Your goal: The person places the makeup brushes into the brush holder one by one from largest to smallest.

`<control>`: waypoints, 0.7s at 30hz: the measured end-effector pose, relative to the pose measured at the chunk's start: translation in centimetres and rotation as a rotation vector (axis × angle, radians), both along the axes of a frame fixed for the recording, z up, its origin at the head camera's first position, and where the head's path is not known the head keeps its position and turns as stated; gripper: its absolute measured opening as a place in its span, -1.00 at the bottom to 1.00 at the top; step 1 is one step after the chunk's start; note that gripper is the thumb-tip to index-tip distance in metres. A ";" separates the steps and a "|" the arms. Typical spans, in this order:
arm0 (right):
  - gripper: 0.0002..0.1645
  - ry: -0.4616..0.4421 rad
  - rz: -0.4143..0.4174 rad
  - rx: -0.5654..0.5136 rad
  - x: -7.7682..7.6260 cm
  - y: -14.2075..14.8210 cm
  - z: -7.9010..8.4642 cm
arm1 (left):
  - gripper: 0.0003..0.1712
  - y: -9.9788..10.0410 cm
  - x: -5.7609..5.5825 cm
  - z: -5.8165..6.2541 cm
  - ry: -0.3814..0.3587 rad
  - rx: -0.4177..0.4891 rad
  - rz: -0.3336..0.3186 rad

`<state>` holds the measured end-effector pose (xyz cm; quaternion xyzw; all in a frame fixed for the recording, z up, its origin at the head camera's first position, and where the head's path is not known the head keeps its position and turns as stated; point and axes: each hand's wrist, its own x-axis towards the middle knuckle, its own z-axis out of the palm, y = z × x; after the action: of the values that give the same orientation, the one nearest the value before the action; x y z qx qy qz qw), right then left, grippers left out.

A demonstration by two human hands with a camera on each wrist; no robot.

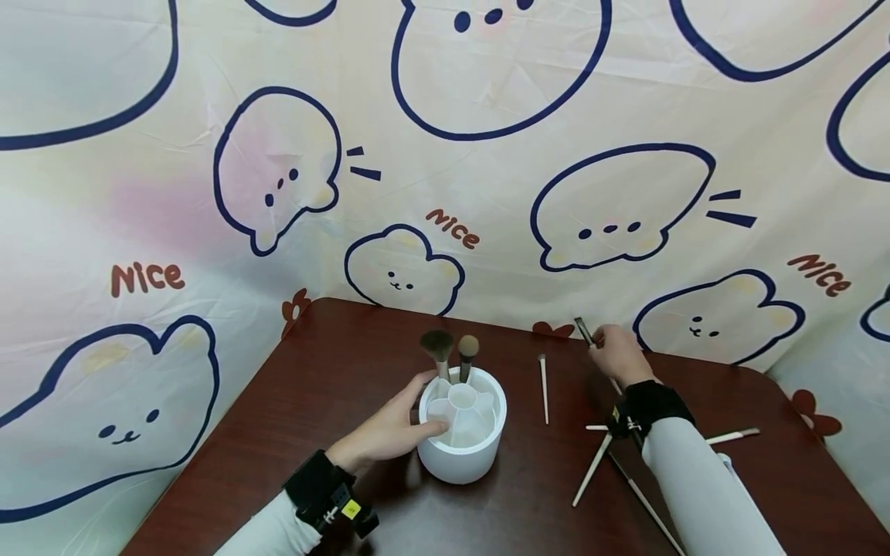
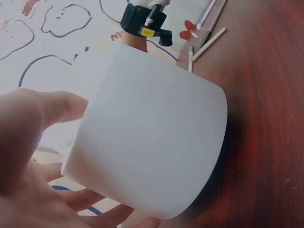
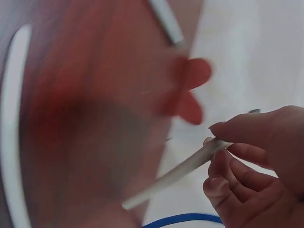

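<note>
A white round brush holder [image 1: 460,465] with a divided insert stands on the table. My left hand [image 1: 389,428] grips its left side, thumb over the rim; in the left wrist view the holder's wall [image 2: 152,128] lies between thumb and fingers. Two makeup brushes stand in the back of the holder: a wide fluffy one [image 1: 436,344] and a rounder tan-tipped one [image 1: 468,347]. Toward the table's back edge, my right hand [image 1: 620,355] pinches a slim makeup brush [image 3: 175,174] between thumb and fingertips. Its dark tip points up and left in the head view.
A short white-handled brush [image 1: 545,392] lies right of the holder. Several more brushes, among them a white one [image 1: 592,471] and a long one [image 1: 653,506], lie under and beside the right forearm. A patterned curtain [image 1: 501,193] hangs behind the dark wooden table [image 1: 334,371].
</note>
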<state>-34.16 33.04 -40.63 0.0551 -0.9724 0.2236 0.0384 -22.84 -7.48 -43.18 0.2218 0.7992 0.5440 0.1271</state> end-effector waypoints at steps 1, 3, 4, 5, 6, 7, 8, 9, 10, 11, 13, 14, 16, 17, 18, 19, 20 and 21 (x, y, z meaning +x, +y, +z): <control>-0.72 0.024 0.002 -0.019 0.2 -0.4 0.6 | -0.17 -0.1 0.0 0.1 -0.023 0.019 -0.009; -0.73 0.081 0.003 -0.053 0.6 -1.1 1.6 | -0.16 -0.4 0.1 0.1 -0.057 0.047 -0.030; -0.74 0.114 0.003 -0.064 0.7 -1.6 2.1 | -0.16 -0.6 0.2 0.1 -0.071 0.059 -0.038; -0.75 0.141 0.005 -0.089 0.9 -2.1 2.5 | -0.16 -0.8 0.2 0.2 -0.081 0.065 -0.041; -0.76 0.166 0.004 -0.114 1.1 -2.6 2.9 | -0.17 -1.0 0.3 0.2 -0.094 0.063 -0.038; -0.76 0.188 -0.001 -0.144 1.4 -3.1 3.4 | -0.18 -1.1 0.3 0.2 -0.097 0.064 -0.039; -0.75 0.208 -0.004 -0.174 1.7 -3.7 3.9 | -0.21 -1.2 0.3 0.3 -0.104 0.068 -0.040; -0.74 0.225 -0.006 -0.204 2.0 -4.2 4.4 | -0.23 -1.4 0.4 0.3 -0.111 0.072 -0.041; -0.72 0.236 -0.007 -0.237 2.4 -4.8 4.9 | -0.24 -1.4 0.4 0.3 -0.114 0.076 -0.041; -0.71 0.245 -0.008 -0.273 2.8 -5.5 5.4 | -0.26 -1.5 0.4 0.3 -0.119 0.079 -0.043; -0.69 0.265 -0.007 -0.330 3.7 -6.7 6.5 | -0.29 -1.5 0.4 0.4 -0.129 0.096 -0.049; -0.68 0.275 0.002 -0.357 4.2 -7.4 7.0 | -0.30 -1.5 0.5 0.6 -0.136 0.103 -0.050; -0.71 0.296 0.031 -0.414 5.4 -8.8 8.2 | -0.30 -1.4 0.9 1.3 -0.139 0.109 -0.053; -0.73 0.307 0.055 -0.445 6.1 -9.7 8.9 | -0.30 -1.4 1.0 1.4 -0.140 0.111 -0.054; -0.75 0.310 0.083 -0.473 6.8 -10.5 9.6 | -0.30 -1.4 1.0 1.4 -0.139 0.110 -0.053; -0.76 0.309 0.113 -0.502 7.6 -11.2 10.2 | -0.30 -1.5 1.0 1.3 -0.138 0.108 -0.053; -0.77 0.302 0.141 -0.530 8.3 -11.9 10.7 | -0.30 -1.5 1.0 1.3 -0.135 0.103 -0.054; -0.79 0.294 0.167 -0.553 8.9 -12.6 11.2 | -0.30 -1.6 0.9 1.0 -0.133 0.100 -0.057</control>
<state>-25.25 20.49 -29.41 0.1541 -0.8509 0.4713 0.1733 -21.95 -9.12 -42.14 0.2139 0.7541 0.5930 0.1839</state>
